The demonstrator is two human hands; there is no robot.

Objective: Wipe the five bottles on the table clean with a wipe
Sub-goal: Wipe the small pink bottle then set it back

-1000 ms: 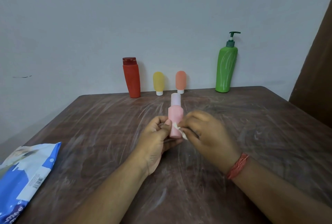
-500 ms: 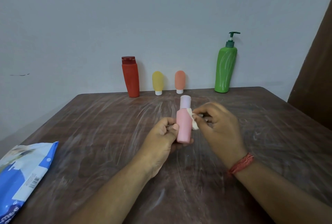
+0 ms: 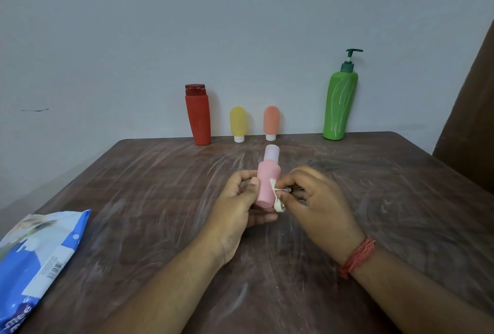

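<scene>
1. At seven o'clock, nearest, a blue-and-white plastic wipes packet (image 3: pixel 34 258) lies on the table edge.
2. Centre: the left hand (image 3: pixel 238 208) grips the small pink plastic bottle with a pale lilac cap (image 3: pixel 268 182) upright; the right hand (image 3: pixel 312 200) pinches a crumpled white wipe (image 3: pixel 276 198) against its lower side. Half a second ago the wipe was up by the shoulder, so the stroke has run downward; this bottle looks nearly done.
3. The dark wooden table (image 3: pixel 374 213) shows pale smear streaks.
4. At twelve o'clock, against the grey wall (image 3: pixel 133 26): a red flip-cap bottle (image 3: pixel 198 115), a yellow squeeze tube (image 3: pixel 238 123), an orange squeeze tube (image 3: pixel 271 122), and at one o'clock a green pump bottle (image 3: pixel 339 103).

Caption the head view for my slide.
Left hand holds pink bottle; right hand rubs it with a wipe.
</scene>
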